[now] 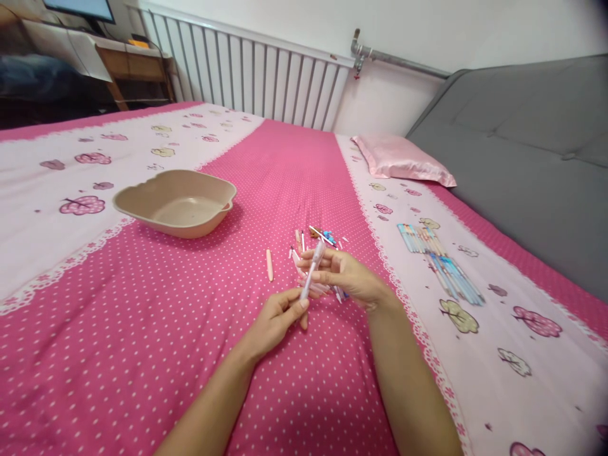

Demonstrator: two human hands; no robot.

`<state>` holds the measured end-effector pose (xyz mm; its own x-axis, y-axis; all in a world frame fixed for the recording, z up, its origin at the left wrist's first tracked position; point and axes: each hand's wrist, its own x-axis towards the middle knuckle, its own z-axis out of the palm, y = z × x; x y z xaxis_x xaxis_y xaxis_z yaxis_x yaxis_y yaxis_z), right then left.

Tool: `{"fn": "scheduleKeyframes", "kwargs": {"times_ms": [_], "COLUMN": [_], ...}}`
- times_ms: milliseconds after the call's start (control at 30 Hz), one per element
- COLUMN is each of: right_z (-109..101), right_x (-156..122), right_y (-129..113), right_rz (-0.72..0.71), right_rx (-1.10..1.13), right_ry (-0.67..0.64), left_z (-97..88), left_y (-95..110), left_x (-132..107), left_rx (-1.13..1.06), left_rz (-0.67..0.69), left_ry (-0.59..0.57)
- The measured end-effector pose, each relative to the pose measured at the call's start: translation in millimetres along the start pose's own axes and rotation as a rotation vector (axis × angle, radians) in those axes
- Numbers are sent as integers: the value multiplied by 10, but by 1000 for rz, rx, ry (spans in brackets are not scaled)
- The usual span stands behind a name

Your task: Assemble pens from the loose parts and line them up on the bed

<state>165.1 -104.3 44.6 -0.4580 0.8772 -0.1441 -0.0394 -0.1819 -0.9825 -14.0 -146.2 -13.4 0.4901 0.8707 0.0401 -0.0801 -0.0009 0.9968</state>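
A pale, translucent pen (311,272) slants upward between my two hands. My left hand (280,316) pinches its lower end between thumb and fingers. Around the upper part, the thumb and fingers of my right hand (344,275) are closed. Behind and beneath the right hand lies a loose pile of pen parts (304,240), partly hidden by the fingers; a brown piece and a blue piece (329,237) show at its far side. A pink pen barrel (269,265) rests alone on the bedspread, left of the pile.
A beige plastic basin (190,218) stands on the pink dotted bedspread (142,354) at left. Two rows of pens (453,275) lie at right. Farther back are a pink pillow (403,158), a grey headboard (527,120), a white radiator (247,69) and a desk with a monitor (83,7).
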Motion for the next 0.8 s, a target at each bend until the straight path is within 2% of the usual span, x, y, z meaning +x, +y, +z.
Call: {"fn": "scheduleKeyframes", "kwargs": {"times_ms": [200, 533, 800], "right_z": [-69, -18, -2], "right_x": [7, 11, 51], "right_y": [20, 12, 70], "right_rz": [-12, 0, -29], "right_rx": [18, -13, -137], "right_ry": [-44, 26, 88], "left_z": [4, 4, 14], "left_y": [-13, -2, 14], "left_x": [11, 4, 5], "left_rx": [-6, -15, -28], "left_rz": [-12, -7, -8], "left_ry": [-3, -14, -21]}}
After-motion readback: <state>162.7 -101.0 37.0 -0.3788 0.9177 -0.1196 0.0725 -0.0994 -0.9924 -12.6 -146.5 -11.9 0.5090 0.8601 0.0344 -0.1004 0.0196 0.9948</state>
